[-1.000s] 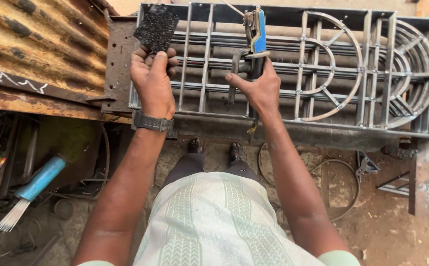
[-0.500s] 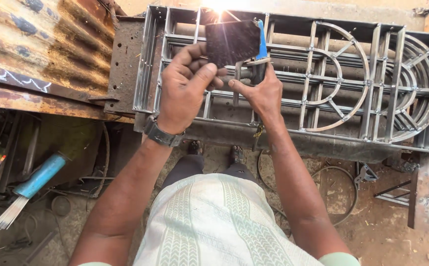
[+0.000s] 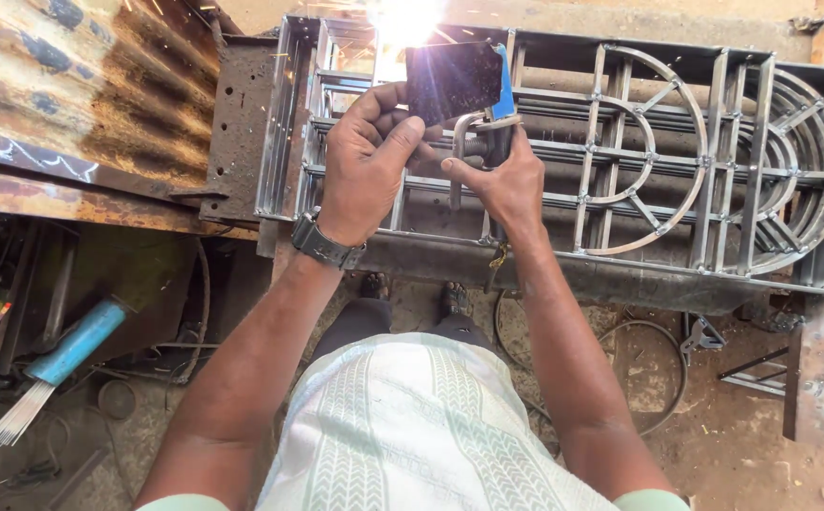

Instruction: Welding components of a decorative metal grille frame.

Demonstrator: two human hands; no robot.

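the bright flare [image 3: 403, 21] at the top edge washes out the spot being worked, so the tip of the tool and the joint under it cannot be made out. the dark glass plate [image 3: 453, 80] covers the bars behind it, and the person's upper arms run out of the picture at the bottom.

the left hand [image 3: 365, 161] is raised over the metal grille [image 3: 677, 142], fingers curled and thumb pressed to the lower left corner of the dark glass plate, gripping it upright just below the flare. a dark wristwatch [image 3: 325, 243] sits on that wrist. the right hand [image 3: 502, 180] is clenched round the blue-handled electrode holder [image 3: 499, 104], which stands just beside the plate's right edge, its top reaching toward the glare. both forearms stretch forward from the body, the hands close together and almost touching.

the grille, with straight bars and curved rings, lies flat across a steel beam [image 3: 563, 274]. a rusty corrugated sheet [image 3: 71, 85] lies to its left. on the floor at lower left a light blue tube [image 3: 76, 343] holds a bundle of thin welding rods [image 3: 17, 421] that fan out of its lower end.
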